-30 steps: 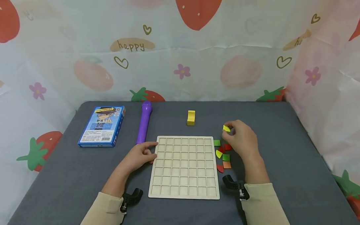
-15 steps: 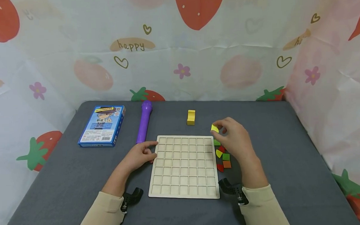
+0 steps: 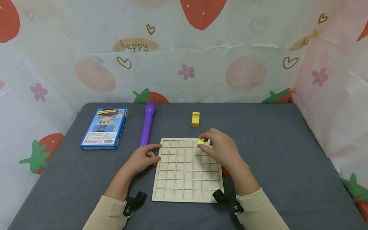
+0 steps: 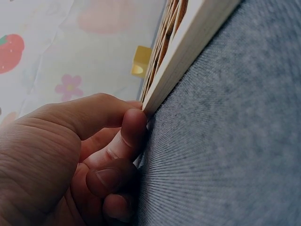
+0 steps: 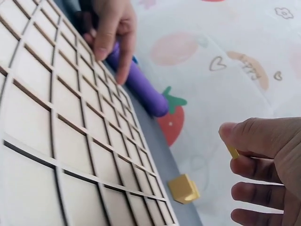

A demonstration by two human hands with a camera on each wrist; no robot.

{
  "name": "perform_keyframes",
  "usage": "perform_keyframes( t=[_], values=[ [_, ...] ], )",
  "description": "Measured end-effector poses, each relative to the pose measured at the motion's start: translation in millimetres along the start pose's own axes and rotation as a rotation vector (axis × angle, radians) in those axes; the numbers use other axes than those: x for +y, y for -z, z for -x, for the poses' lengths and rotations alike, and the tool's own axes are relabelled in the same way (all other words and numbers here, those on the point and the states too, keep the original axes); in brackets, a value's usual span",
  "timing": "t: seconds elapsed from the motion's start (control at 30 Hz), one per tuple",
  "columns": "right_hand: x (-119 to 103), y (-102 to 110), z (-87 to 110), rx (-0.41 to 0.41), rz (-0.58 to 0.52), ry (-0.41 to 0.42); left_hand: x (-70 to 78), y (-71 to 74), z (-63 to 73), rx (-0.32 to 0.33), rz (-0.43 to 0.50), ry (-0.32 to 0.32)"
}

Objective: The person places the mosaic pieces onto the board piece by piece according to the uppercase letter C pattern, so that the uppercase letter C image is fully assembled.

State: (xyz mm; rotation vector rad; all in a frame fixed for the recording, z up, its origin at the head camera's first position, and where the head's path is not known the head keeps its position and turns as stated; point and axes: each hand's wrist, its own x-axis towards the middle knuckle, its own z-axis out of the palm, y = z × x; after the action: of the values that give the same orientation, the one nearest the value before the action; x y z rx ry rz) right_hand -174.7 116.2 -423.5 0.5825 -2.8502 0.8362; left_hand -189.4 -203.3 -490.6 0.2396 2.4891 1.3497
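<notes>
A pale wooden grid board (image 3: 180, 176) lies on the grey cloth. My left hand (image 3: 143, 157) is at its left side, with thumb and index fingertip touching the edge; the left wrist view shows the other fingers loosely bent beside the board's wall. Over the far right part of the grid, my right hand (image 3: 221, 147) pinches a small thin yellow tile (image 3: 201, 141) between thumb and index finger. In the right wrist view the tile (image 5: 232, 150) pokes out below the thumb. A red piece (image 3: 225, 171) shows at the board's right edge, beside my right forearm, which covers that side.
Behind the board stands a notched yellow block (image 3: 195, 120). A purple toy microphone (image 3: 147, 124) lies beyond my left hand, and a blue printed box (image 3: 104, 129) is farther left. A patterned curtain (image 3: 213, 83) rises behind the table.
My right hand has carried the yellow tile leftward from beside the board to over its far right part, now covering most of the coloured pieces. My left hand has stayed put.
</notes>
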Motion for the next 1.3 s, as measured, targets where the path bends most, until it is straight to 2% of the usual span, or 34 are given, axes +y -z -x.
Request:
perform_keyframes(
  t=[0.23, 0.63, 0.8, 1.13, 1.3],
  values=[
    [-0.6, -21.4, -1.1, -0.023, 0.029, 0.001, 0.0, -0.9, 0.8, 0.007, -0.009, 0.003],
    [13.2, -44.5, -3.1, -0.108, 0.081, -0.087, 1.4, -1.8, 0.9, -0.007, 0.002, -0.013],
    [17.9, -50.3, -3.1, -0.113, 0.043, -0.112, 1.9, -1.7, 0.9, -0.008, 0.009, -0.002],
    [22.9, -58.2, -5.2, -0.049, -0.115, -0.153, 1.3, 0.2, -0.1, 0.005, 0.019, 0.008],
    [22.1, -55.2, -6.5, -0.046, -0.104, -0.131, 2.4, 0.8, 1.0, 0.006, 0.009, 0.001]
  ],
)
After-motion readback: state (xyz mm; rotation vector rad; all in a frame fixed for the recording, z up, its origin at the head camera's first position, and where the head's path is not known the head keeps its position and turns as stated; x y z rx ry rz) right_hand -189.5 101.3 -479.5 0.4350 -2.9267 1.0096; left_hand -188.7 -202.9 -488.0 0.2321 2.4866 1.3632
